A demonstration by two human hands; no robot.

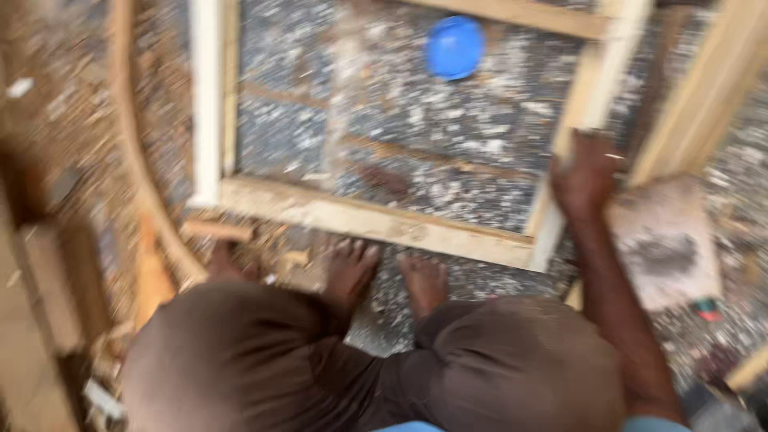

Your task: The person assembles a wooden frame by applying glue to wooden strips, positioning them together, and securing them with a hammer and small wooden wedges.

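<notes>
The picture is blurred by motion. A rectangular wooden frame (376, 220) lies flat on the speckled floor in front of my bare feet (352, 268). My right hand (588, 172) grips the frame's right-hand rail near its lower corner, fingers curled over the wood. Just past my left knee (232, 352) a dark shape (226, 260), possibly my left hand, rests near the frame's lower left corner among wood scraps; it is too hidden and blurred to read. My knees in brown trousers fill the bottom of the view.
A blue round lid (454, 46) lies on the floor inside the frame. A curved wooden strip (132, 152) runs along the left. A slanted wooden batten (704, 88) and a flat dusty board (664, 240) sit to the right. Sawdust and offcuts cover the floor.
</notes>
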